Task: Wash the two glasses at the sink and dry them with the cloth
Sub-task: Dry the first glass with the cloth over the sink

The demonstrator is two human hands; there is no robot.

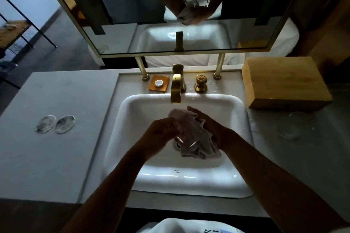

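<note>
Over the white sink [244, 138] both my hands work on one clear glass [186, 143], which is mostly wrapped in a pale cloth [193, 134]. My left hand [162, 132] grips the glass near its rim. My right hand [210, 125] holds the cloth against the glass from the right; the cloth's loose end hangs down toward the drain. The second clear glass [295, 125] stands on the counter to the right of the sink, in front of a wooden box.
A gold faucet [177, 87] and its handle [201, 83] stand behind the basin, with an orange soap dish [158, 83] to their left. A wooden box [286, 81] sits at the back right. Two round coasters [55, 124] lie on the left counter. A mirror [181, 11] hangs above.
</note>
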